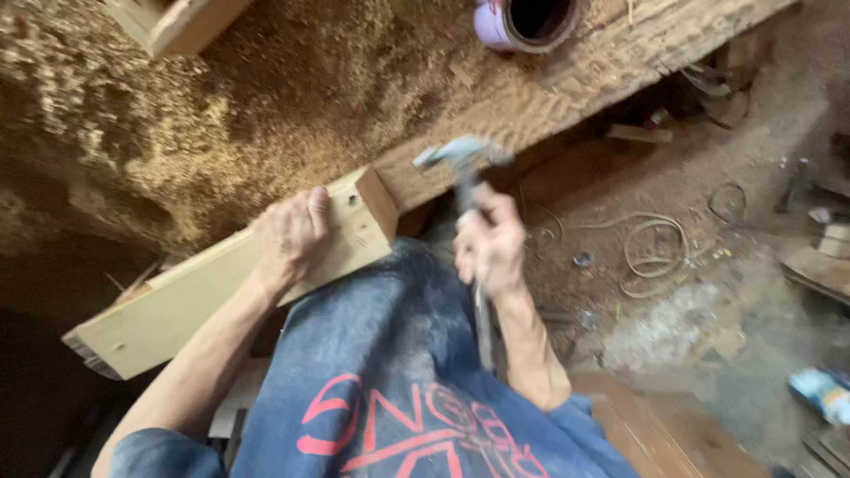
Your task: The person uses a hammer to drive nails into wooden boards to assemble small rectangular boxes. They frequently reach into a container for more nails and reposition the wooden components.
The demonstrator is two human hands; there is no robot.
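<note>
Nearest the camera: blue cloth with red print [398, 416] across the person's lap. Just beyond it, the left hand [290, 237] lies palm down on a pale plank [221, 288], fingers spread over the plank's right end near a small dark mark; it presses rather than grips. The plank runs from near left to centre. The right hand [490, 246] is closed round the handle of a hammer [460, 159], head raised and blurred, just right of the plank's end. Farther back, a sawdust-covered bench [266, 97]. A purple cup [522, 19] stands at its far edge. Cord loops [655, 252] lie on the floor, right.
</note>
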